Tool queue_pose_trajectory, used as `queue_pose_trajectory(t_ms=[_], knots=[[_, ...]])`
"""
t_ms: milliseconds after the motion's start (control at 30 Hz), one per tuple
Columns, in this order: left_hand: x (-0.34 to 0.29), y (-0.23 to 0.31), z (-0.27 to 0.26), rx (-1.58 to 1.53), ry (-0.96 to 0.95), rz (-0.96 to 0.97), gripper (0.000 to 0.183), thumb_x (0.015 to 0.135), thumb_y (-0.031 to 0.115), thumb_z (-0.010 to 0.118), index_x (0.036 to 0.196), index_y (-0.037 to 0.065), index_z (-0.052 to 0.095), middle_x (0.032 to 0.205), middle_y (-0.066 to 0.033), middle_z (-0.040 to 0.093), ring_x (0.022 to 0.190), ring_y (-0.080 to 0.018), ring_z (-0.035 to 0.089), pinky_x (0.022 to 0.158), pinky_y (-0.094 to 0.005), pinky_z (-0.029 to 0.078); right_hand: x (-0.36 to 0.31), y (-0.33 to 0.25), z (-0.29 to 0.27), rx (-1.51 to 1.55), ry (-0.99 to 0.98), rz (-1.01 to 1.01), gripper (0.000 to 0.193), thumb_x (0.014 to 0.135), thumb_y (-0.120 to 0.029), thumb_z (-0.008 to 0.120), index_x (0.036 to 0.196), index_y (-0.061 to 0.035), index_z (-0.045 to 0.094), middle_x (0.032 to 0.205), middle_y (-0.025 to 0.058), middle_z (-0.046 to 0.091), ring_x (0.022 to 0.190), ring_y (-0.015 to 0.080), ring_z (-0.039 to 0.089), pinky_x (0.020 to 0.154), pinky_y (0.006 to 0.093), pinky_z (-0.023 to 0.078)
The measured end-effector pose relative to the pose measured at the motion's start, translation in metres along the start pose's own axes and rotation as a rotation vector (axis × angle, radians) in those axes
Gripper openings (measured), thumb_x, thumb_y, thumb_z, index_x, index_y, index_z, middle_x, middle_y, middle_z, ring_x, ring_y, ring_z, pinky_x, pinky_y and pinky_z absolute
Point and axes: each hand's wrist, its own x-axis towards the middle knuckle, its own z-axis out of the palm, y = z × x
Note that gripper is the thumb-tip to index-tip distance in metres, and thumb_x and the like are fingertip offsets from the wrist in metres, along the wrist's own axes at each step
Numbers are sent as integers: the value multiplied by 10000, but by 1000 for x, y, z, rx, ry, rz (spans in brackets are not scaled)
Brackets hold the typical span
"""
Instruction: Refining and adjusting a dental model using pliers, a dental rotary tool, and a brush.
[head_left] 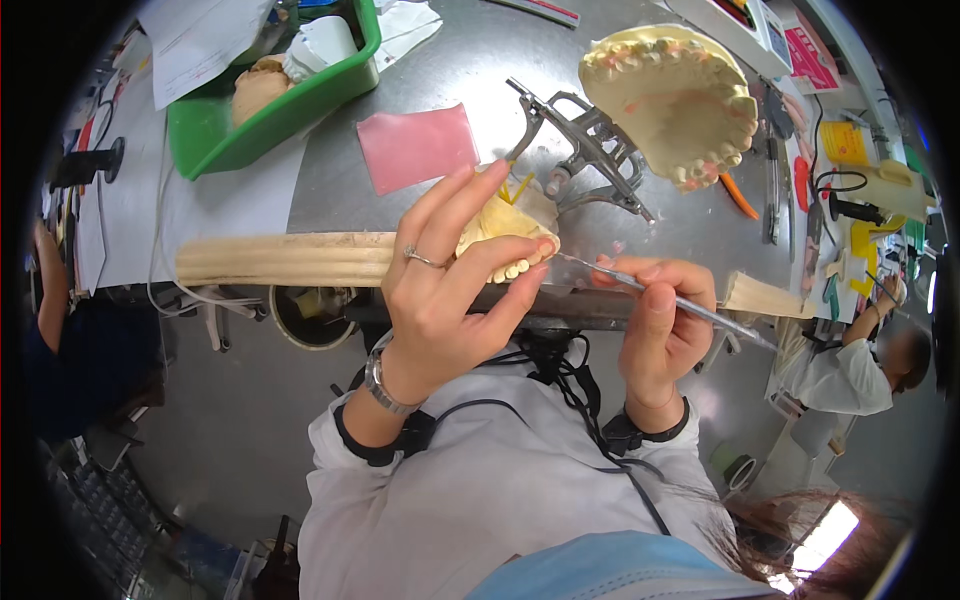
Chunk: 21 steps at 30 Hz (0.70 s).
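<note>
My left hand [440,290], with a ring and a wristwatch, holds a small yellow dental cast with a row of teeth [505,240] just above the bench edge. My right hand [655,325] grips a thin metal carving tool [690,308] like a pen; its tip reaches left and touches the cast near the teeth. A metal articulator [585,150] lies on the steel bench behind the cast. On it rests a larger pale yellow jaw model [675,95], its tooth arch turned up.
A pink wax sheet [415,145] lies on the bench [480,80]. At the back left, a green tray [265,110] holds another cast and papers. Tools, cables and yellow parts crowd the right side. Another person sits at the far right [860,365]. A wooden ledge [280,260] edges the bench.
</note>
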Motion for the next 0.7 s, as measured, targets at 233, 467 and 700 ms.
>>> queue_pose_trajectory(t_ms=[233,467,700], knots=[[-1,-2,1,68,-6,37,194,656,82,785,837,107,719,1179,-129,643,1117,-347,567,887,-386,502,-13,7,3,11,-59,-50,186,972,-69,478,1050,81,556,965,226,670,872,287,679,892,430,522],[-2,-2,1,120,-30,75,197,683,88,784,854,88,687,1168,-130,644,1110,-355,569,867,-380,513,-19,19,8,-108,-60,-185,198,975,-93,479,1036,75,563,959,242,672,853,331,692,869,448,537],[-4,3,8,141,12,68,188,701,82,773,851,76,660,1149,-125,650,1108,-365,572,851,-374,522,-27,35,18,-121,7,-324,206,964,-92,496,1077,79,516,913,274,664,860,343,692,825,477,554]])
